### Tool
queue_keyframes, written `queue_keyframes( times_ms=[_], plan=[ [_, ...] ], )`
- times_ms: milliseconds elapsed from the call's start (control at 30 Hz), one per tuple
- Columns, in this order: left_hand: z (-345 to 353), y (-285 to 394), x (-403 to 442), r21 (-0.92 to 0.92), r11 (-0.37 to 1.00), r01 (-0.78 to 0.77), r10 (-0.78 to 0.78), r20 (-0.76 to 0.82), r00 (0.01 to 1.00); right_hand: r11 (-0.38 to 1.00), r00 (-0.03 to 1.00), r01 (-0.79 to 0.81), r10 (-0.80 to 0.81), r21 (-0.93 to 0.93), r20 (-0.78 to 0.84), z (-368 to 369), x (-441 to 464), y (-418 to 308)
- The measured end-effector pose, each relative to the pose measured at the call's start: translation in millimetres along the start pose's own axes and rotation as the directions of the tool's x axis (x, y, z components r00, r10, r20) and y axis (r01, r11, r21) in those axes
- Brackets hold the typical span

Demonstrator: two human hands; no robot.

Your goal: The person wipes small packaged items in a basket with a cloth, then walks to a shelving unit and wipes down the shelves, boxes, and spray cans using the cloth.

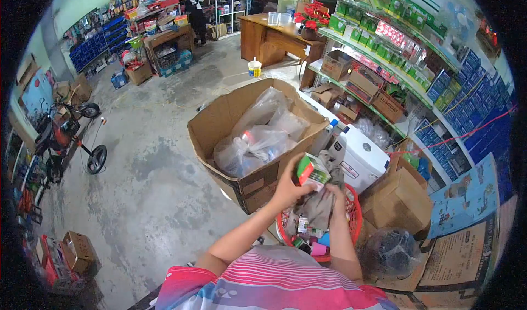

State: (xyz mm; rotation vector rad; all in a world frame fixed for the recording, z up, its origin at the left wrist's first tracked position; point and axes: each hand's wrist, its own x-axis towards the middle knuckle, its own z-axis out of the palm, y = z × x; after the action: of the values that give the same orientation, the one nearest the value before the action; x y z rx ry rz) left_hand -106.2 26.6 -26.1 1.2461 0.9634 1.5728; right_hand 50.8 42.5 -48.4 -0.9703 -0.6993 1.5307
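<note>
My left hand [291, 185] is closed around a small green, white and red box [313, 173], held above a red plastic basket [355, 214]. My right hand [336, 196] grips a crumpled grey-brown cloth [318, 208] close against the box's right side. Some of the cloth hangs down over the basket. Inside the basket lie several small packets and a pink item [318, 249]. A large open cardboard box [263, 192] stands just beyond my left hand, with clear plastic bags [255, 148] in it.
On the right are a white container [359, 159], an open carton [398, 200] and shelves [395, 57] of small boxes. A wooden desk [258, 38] stands ahead, with a white bucket [254, 67] before it. A small bicycle [71, 131] is at left. A person [196, 11] stands far back.
</note>
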Motion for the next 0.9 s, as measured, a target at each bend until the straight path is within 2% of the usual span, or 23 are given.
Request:
queue_keyframes(
  times_ms=[33, 67, 100, 167, 200, 233, 267, 333, 367, 400, 433, 467, 500, 533, 600, 633, 667, 733, 767, 800, 867, 900],
  plan=[
    [-7, -1, 5, 0.087, 0.995, -0.049, 0.053, -0.044, 0.998, 0.990, 0.999, 0.015, -0.009, -0.141, 0.041, 4, -4, 0],
    [-9, -1, 6, 0.069, 0.997, -0.028, 0.035, -0.095, 0.995, 0.959, 0.997, 0.037, -0.015, -0.280, 0.082, 4, -6, -3],
    [-16, -11, 12, 0.085, 0.996, -0.040, 0.049, -0.108, 0.993, 0.954, 0.991, 0.060, -0.022, -0.292, 0.131, 5, -7, -5],
    [-27, -14, 15, 0.100, 0.994, -0.033, 0.044, -0.118, 0.992, 0.947, 0.996, 0.033, -0.005, -0.321, 0.090, 9, -18, -26],
    [-30, 0, 17, 0.229, 0.972, -0.041, 0.060, -0.080, 0.995, 0.939, 0.998, 0.014, 0.008, -0.345, 0.061, 10, -16, -36],
    [-33, 8, 19, 0.355, 0.933, -0.058, 0.077, -0.039, 0.996, 0.934, 0.989, 0.088, -0.039, -0.348, 0.144, 10, -10, -49],
    [-36, 7, 18, 0.358, 0.932, -0.060, 0.078, -0.036, 0.996, 0.929, 0.987, 0.100, -0.046, -0.356, 0.157, 16, -9, -63],
    [-37, 6, 15, 0.274, 0.956, -0.100, 0.061, 0.149, 0.987, 0.926, 0.985, 0.116, -0.060, -0.360, 0.163, 32, 4, -85],
    [-32, 9, 13, 0.091, 0.995, -0.035, 0.017, 0.194, 0.981, 0.814, 0.923, 0.365, -0.251, -0.451, 0.292, 34, 20, -85],
    [-29, 12, 12, 0.089, 0.996, -0.032, 0.013, 0.205, 0.979, 0.636, 0.808, 0.585, -0.402, -0.502, 0.431, 35, 26, -87],
    [-25, 13, 12, 0.080, 0.995, -0.064, 0.045, 0.212, 0.976, 0.634, 0.810, 0.584, -0.409, -0.507, 0.421, 37, 26, -88],
    [-23, 14, 14, 0.072, 0.992, -0.103, 0.085, 0.218, 0.972, 0.566, 0.774, 0.620, -0.329, -0.544, 0.541, 44, 26, -87],
    [-21, 12, 12, -0.121, 0.986, 0.116, -0.092, 0.189, 0.978, 0.495, 0.730, 0.657, -0.229, -0.569, 0.644, 48, 24, -87],
    [-22, 6, 13, -0.125, 0.985, 0.115, -0.090, 0.196, 0.977, 0.491, 0.732, 0.657, -0.233, -0.573, 0.640, 46, 19, -87],
    [-28, -7, 18, -0.117, 0.993, 0.020, -0.009, 0.092, 0.996, 0.495, 0.795, 0.578, -0.162, -0.649, 0.585, 39, 6, -82],
    [-28, -6, 19, -0.131, 0.991, 0.009, 0.002, 0.083, 0.997, 0.552, 0.802, 0.544, -0.121, -0.632, 0.584, 32, 3, -78],
    [-27, -9, 19, -0.130, 0.991, 0.007, 0.004, 0.084, 0.996, 0.552, 0.801, 0.545, -0.123, -0.631, 0.585, 24, 1, -77],
    [-22, -10, 17, -0.045, 0.999, -0.003, 0.011, 0.161, 0.987, 0.653, 0.827, 0.489, -0.138, -0.578, 0.544, 11, -1, -78],
    [-20, -8, 13, -0.044, 0.998, 0.039, -0.031, 0.185, 0.982, 0.653, 0.828, 0.488, -0.137, -0.579, 0.544, 10, 0, -80],
    [-17, -5, 12, -0.044, 0.998, 0.043, -0.034, 0.185, 0.982, 0.715, 0.865, 0.447, -0.192, -0.538, 0.463, 10, 2, -82],
    [-9, 0, 11, -0.113, 0.993, 0.024, 0.009, 0.283, 0.959, 0.822, 0.921, 0.374, -0.274, -0.430, 0.277, 11, 4, -86],
    [-4, 2, 11, -0.179, 0.983, 0.038, 0.012, 0.270, 0.963, 0.806, 0.912, 0.398, -0.298, -0.438, 0.282, 15, 5, -83]
  ],
)
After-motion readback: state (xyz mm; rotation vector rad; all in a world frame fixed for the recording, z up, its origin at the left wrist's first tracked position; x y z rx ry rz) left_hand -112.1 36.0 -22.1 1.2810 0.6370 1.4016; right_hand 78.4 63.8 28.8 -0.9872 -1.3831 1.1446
